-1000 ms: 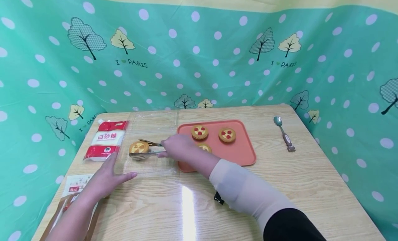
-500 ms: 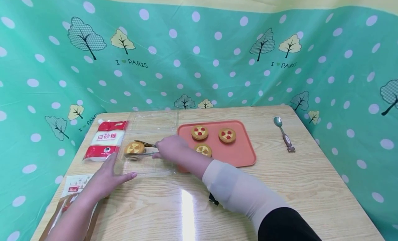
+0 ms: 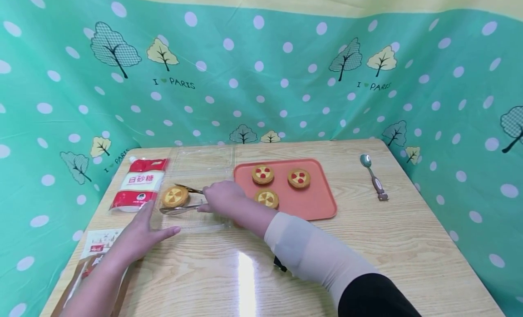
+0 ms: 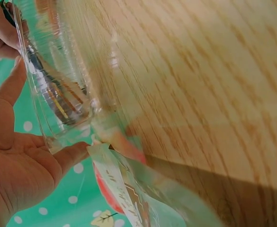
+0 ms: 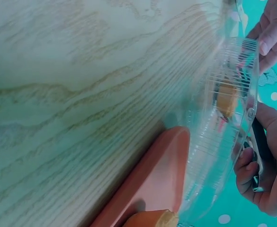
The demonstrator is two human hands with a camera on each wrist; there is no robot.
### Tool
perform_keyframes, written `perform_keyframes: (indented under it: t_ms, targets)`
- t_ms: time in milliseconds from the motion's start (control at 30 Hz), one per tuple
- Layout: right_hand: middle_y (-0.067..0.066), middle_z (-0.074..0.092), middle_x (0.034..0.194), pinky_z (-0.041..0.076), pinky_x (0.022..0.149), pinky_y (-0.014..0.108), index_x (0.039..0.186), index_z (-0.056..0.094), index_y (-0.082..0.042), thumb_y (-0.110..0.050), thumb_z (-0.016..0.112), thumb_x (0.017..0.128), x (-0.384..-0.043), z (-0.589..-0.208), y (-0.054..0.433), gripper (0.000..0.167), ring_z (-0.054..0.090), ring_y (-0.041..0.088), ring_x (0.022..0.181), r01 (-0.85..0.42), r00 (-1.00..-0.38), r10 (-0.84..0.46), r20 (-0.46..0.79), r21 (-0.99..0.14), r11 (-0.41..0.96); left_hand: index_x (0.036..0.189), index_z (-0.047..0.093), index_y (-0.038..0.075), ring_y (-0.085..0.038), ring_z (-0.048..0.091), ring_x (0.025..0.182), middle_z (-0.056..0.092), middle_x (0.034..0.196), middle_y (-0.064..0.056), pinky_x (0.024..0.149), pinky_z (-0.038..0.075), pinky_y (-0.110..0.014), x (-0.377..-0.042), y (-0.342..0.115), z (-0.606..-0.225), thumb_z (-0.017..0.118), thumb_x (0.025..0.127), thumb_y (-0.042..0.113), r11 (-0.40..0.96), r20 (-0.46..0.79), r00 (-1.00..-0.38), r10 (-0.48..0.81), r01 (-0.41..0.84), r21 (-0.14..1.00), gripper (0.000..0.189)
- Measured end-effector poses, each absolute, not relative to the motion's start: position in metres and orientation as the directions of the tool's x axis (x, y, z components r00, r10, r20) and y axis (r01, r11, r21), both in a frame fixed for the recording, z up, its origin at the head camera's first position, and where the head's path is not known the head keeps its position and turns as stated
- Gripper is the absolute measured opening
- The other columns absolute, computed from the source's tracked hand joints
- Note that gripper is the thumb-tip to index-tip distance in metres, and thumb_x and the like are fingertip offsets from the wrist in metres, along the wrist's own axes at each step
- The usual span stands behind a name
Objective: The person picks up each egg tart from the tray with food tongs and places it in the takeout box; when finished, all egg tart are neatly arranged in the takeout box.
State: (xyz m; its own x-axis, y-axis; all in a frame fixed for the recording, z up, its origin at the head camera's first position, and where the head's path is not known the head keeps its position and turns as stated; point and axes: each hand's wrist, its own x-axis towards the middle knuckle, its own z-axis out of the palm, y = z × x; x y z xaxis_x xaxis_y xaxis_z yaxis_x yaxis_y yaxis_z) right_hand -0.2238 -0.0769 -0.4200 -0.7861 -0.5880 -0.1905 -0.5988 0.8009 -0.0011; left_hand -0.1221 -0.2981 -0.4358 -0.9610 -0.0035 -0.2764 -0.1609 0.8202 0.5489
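My right hand (image 3: pixel 224 197) grips metal tongs (image 3: pixel 181 210), whose tips stand apart on either side of a round tart (image 3: pixel 175 197). This tart sits at the left side of a clear plastic box (image 3: pixel 206 223), its lid laid back behind. In the right wrist view, my fingers curl round the tongs (image 5: pixel 260 151) beside the box wall. My left hand (image 3: pixel 139 233) is at the box's front left corner, thumb and fingers spread; the left wrist view shows fingertips (image 4: pixel 74 153) against the box edge. Several tarts lie on a pink tray (image 3: pixel 312 203) to the right.
A red and white sugar bag (image 3: pixel 139 184) lies just left of the box. Beneath my left forearm is a brown and white packet (image 3: pixel 98 244). A spoon (image 3: pixel 373 177) lies at the right of the wooden table (image 3: pixel 388 244). A polka-dot cloth (image 3: pixel 261 94) hangs behind.
My right hand has moved left with the tongs, carrying the tart to the left side of the box. The tongs' near arm has then come away from the tart. My left hand stays put.
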Motion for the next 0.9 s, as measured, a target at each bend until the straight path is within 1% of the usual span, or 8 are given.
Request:
perform_keyframes:
  t_ms: [133,200,400,533,700,733,767,900]
  targets:
    - [-0.006,0.068,0.09,0.053,0.054,0.032,0.105,0.065,-0.025,-0.071,0.053,0.087,-0.223,-0.417,-0.072,0.051,0.062,0.014,0.071,-0.603,-0.784,-0.596,-0.172,-0.017,0.798,0.156,-0.009,0.002,-0.059,0.008,0.142,0.0,0.159,-0.034,0.106,0.019,-0.076,-0.122,-0.298,-0.437,0.067,0.079,0.067,0.817,-0.271,-0.962,0.0,-0.156,0.554,0.126]
    - [-0.006,0.068,0.09,0.053,0.053,0.032,0.107,0.065,-0.025,-0.07,0.053,0.087,-0.222,-0.416,-0.069,0.051,0.062,0.014,0.07,-0.604,-0.784,-0.599,-0.163,-0.021,0.797,0.156,-0.009,0.002,-0.059,0.008,0.142,0.001,0.159,-0.034,0.106,0.019,-0.076,-0.122,-0.298,-0.438,0.068,0.08,0.067,0.818,-0.269,-0.963,0.001,-0.153,0.555,0.126]
    - [-0.005,0.069,0.095,0.053,0.053,0.032,0.116,0.064,-0.025,-0.069,0.055,0.087,-0.221,-0.408,-0.059,0.053,0.063,0.013,0.073,-0.59,-0.792,-0.589,-0.161,-0.043,0.806,0.155,-0.009,0.001,-0.059,0.008,0.142,0.001,0.159,-0.034,0.106,0.019,-0.076,-0.122,-0.297,-0.436,0.068,0.08,0.065,0.814,-0.264,-0.965,0.002,-0.152,0.56,0.126]
    - [-0.004,0.069,0.1,0.053,0.053,0.03,0.119,0.062,-0.023,-0.069,0.054,0.088,-0.222,-0.402,-0.05,0.056,0.064,0.012,0.076,-0.595,-0.789,-0.594,-0.156,-0.047,0.803,0.155,-0.009,0.001,-0.059,0.008,0.142,0.001,0.159,-0.034,0.106,0.019,-0.076,-0.122,-0.297,-0.434,0.068,0.08,0.066,0.815,-0.271,-0.963,-0.001,-0.158,0.558,0.126]
    - [-0.006,0.069,0.097,0.049,0.046,0.03,0.115,0.062,-0.022,-0.07,0.053,0.088,-0.222,-0.396,-0.035,0.055,0.062,0.011,0.07,-0.597,-0.792,-0.597,-0.125,-0.043,0.801,0.155,-0.01,0.002,-0.059,0.008,0.142,0.0,0.159,-0.034,0.106,0.018,-0.076,-0.122,-0.297,-0.434,0.068,0.08,0.066,0.816,-0.278,-0.961,-0.003,-0.163,0.554,0.126]
    - [-0.006,0.069,0.097,0.049,0.046,0.031,0.116,0.062,-0.022,-0.069,0.053,0.088,-0.222,-0.395,-0.031,0.055,0.063,0.012,0.07,-0.598,-0.793,-0.598,-0.117,-0.044,0.801,0.155,-0.01,0.003,-0.059,0.008,0.142,0.0,0.159,-0.034,0.106,0.018,-0.076,-0.122,-0.296,-0.434,0.068,0.08,0.066,0.817,-0.281,-0.96,-0.004,-0.166,0.553,0.126]
    - [-0.006,0.069,0.098,0.049,0.046,0.031,0.117,0.062,-0.022,-0.069,0.053,0.088,-0.222,-0.394,-0.028,0.056,0.064,0.011,0.071,-0.599,-0.793,-0.6,-0.108,-0.042,0.8,0.155,-0.01,0.003,-0.059,0.008,0.142,0.0,0.159,-0.034,0.107,0.018,-0.076,-0.122,-0.296,-0.434,0.068,0.079,0.066,0.817,-0.284,-0.959,-0.005,-0.168,0.552,0.127]
    - [-0.005,0.069,0.106,0.053,0.053,0.03,0.128,0.06,-0.021,-0.07,0.051,0.088,-0.221,-0.394,-0.014,0.063,0.067,0.012,0.082,-0.6,-0.794,-0.603,-0.077,-0.058,0.798,0.155,-0.011,0.003,-0.06,0.007,0.141,-0.001,0.159,-0.034,0.106,0.018,-0.076,-0.122,-0.297,-0.434,0.067,0.079,0.067,0.818,-0.296,-0.955,-0.01,-0.178,0.548,0.127]
